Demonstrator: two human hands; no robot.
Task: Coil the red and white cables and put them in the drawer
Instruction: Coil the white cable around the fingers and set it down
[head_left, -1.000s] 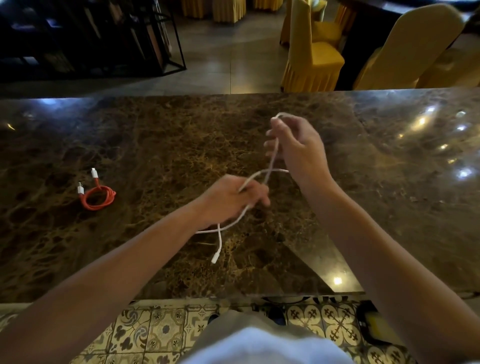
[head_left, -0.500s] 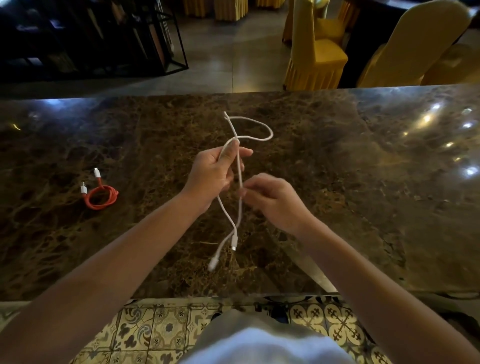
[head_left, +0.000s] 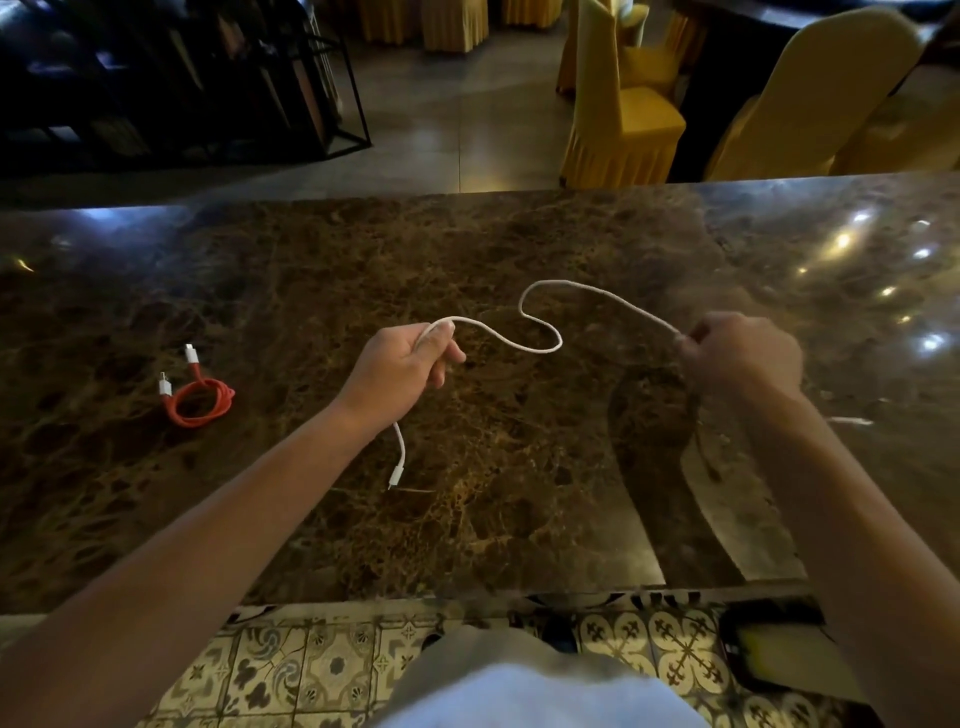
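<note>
The white cable (head_left: 540, 332) stretches in a loose wave above the dark marble counter (head_left: 519, 249), held between both hands. My left hand (head_left: 402, 371) grips it near one end, and a short tail with a white plug (head_left: 396, 475) hangs below the wrist. My right hand (head_left: 743, 358) pinches the cable's other end, out to the right. The red cable (head_left: 200, 400) lies coiled on the counter at the left, its two white plugs sticking out. No drawer is in view.
Yellow covered chairs (head_left: 623, 119) stand beyond the counter's far edge, and a dark metal rack (head_left: 182, 83) is at the back left. Patterned floor tiles (head_left: 322, 670) and a dark object (head_left: 779, 654) show below the counter's near edge.
My hands have moved apart: the right one swung out to the right with one end, and the doubled white cable opened into a loose wave. The red cable has not moved.
</note>
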